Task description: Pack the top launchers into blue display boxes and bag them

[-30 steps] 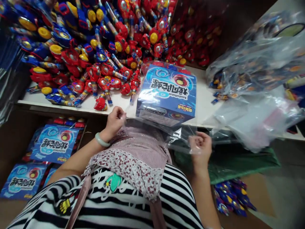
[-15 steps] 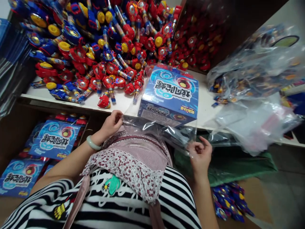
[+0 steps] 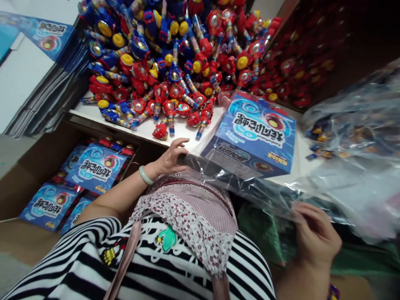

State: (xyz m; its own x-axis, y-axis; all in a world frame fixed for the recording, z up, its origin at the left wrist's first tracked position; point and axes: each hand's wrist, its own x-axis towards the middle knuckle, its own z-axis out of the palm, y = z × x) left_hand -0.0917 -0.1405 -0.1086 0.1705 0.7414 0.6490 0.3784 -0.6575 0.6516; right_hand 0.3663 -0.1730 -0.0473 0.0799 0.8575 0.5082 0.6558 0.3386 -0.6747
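**Boxed and bagged, mouth held at both ends**

At the table's (image 3: 146, 127) front edge the left hand (image 3: 168, 160) pinched one corner of the clear bag (image 3: 218, 177) – crinkly, glossy film – with one finger lifted. Behind lay a heap of hard red and blue plastic toys (image 3: 175, 66). The blue box (image 3: 256, 133) – printed card, square-cornered – sat bagged on that front edge. Below the edge, the right hand (image 3: 314, 235) gripped the film with loosely curled fingers. Closing the mouth would likely need even tension from both hands.

Blue box (image 3: 253, 137) with white swirls; red, blue, yellow toys (image 3: 175, 62) behind it; black-white striped shirt (image 3: 156, 271), red-flowered apron (image 3: 187, 225) before it
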